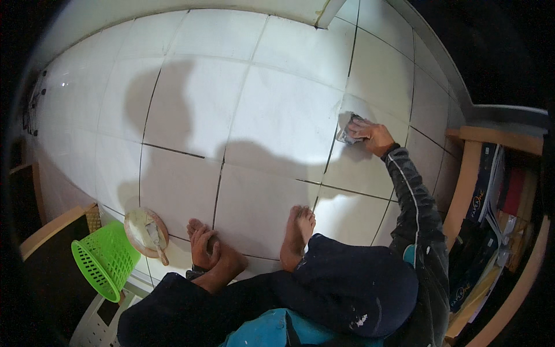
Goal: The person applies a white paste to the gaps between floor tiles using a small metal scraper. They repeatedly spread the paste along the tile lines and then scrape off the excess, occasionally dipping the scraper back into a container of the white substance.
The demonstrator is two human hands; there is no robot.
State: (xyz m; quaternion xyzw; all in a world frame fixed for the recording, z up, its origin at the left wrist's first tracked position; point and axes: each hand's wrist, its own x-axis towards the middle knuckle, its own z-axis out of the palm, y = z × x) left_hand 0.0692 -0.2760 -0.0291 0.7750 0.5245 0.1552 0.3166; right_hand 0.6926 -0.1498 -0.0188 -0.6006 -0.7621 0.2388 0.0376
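On the tiled floor [277, 115], my right hand [370, 134] presses a crumpled grey rag [349, 128] beside a dark joint between tiles. A whitish smear surrounds the rag, and its underside is hidden. My left hand [203, 250] rests over my left foot, fingers lying against it with nothing visible in them. Left of that foot lies a round container [139, 222] holding pale paste. A putty knife [155, 237] coated with the paste lies across it, its handle over the near rim.
A tilted green plastic basket [104, 260] is at the lower left, near wooden furniture [58, 231]. On the right, a wooden shelf [462, 173] holds boxes and papers. A wall [156, 13] borders the far side. Some tile joints look dark, others pale.
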